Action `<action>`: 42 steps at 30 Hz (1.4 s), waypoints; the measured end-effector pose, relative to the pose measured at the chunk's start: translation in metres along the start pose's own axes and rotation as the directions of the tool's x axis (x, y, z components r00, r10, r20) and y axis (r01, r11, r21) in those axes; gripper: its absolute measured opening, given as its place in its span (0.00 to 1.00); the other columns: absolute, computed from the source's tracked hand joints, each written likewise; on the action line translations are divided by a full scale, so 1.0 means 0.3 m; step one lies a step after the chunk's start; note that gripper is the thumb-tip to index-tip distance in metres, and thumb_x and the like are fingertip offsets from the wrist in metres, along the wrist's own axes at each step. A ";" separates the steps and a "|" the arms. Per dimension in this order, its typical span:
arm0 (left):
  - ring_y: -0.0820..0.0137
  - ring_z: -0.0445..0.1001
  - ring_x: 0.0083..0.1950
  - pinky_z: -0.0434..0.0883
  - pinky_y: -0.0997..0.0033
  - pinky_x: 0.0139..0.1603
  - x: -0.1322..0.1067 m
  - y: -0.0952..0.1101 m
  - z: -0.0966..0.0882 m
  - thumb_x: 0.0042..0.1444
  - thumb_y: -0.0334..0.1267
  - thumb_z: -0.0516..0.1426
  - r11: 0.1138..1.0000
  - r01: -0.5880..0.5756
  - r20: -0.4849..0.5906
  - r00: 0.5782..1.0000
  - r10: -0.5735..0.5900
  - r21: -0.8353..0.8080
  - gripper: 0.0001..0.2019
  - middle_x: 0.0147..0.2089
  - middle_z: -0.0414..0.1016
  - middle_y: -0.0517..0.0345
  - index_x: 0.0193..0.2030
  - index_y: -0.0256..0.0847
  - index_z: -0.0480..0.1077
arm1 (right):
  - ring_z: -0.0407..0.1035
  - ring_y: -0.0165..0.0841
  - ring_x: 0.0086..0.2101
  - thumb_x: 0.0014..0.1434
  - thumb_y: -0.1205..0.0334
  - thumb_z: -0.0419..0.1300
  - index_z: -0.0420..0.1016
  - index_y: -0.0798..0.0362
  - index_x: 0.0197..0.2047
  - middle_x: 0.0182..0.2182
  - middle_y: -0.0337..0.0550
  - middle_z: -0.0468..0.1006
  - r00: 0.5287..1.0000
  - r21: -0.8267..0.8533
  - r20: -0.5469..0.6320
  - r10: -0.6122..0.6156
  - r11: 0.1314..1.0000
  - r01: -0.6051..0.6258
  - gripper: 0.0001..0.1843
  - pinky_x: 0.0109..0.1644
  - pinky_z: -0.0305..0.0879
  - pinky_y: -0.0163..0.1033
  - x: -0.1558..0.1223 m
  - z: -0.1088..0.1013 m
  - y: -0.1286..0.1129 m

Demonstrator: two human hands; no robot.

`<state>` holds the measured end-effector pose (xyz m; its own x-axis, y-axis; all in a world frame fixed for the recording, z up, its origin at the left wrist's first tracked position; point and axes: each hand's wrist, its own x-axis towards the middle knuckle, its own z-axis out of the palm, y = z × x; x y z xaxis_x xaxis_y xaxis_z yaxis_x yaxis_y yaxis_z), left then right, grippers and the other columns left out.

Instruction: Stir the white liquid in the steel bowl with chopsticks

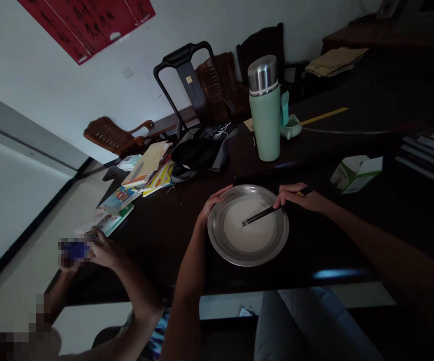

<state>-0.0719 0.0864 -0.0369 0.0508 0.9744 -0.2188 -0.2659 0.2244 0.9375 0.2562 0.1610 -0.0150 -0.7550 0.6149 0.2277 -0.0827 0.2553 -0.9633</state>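
Two chopsticks (260, 216), dark with silvery tips, slant into the white mixture (247, 236) in a stainless-steel bowl (217, 244) on the dark table (156, 250), near its front edge. The right hand (295, 197) pinches them partway along, their banded ends showing behind the fingers. The left hand (212, 203) lies along the bowl's far-left rim with its fingers stretched out; whether the thumb clamps the edge, I cannot tell.

The work looks to be midway: the mixture is in the bowl and looks even in colour (lumps would be hard to spot in this dim light), while the chopsticks are not yet out of it, so some stirring may be left.

The mixture covers the bowl's bottom, leaving the sloping walls bare. Right of it, a green-and-white carton (355, 174) stands with a flap raised, its inside hidden. Behind, a mint-green thermos (265, 123) wears its steel cap, hiding any contents.
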 end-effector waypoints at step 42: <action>0.48 0.69 0.66 0.59 0.54 0.70 -0.002 0.003 0.006 0.42 0.35 0.63 1.000 -0.001 0.002 1.000 0.001 0.003 0.29 0.59 0.78 0.48 0.56 0.38 0.77 | 0.77 0.38 0.36 0.64 0.45 0.59 0.75 0.50 0.25 0.31 0.44 0.84 0.998 -0.054 -0.028 -0.049 0.997 0.047 0.22 0.45 0.68 0.44 0.002 0.002 -0.003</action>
<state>-0.0704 0.0860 -0.0354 0.0523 0.9747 -0.2173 -0.2630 0.2234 0.9386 0.2554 0.1608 -0.0140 -0.7318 0.6221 0.2784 -0.0829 0.3242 -0.9424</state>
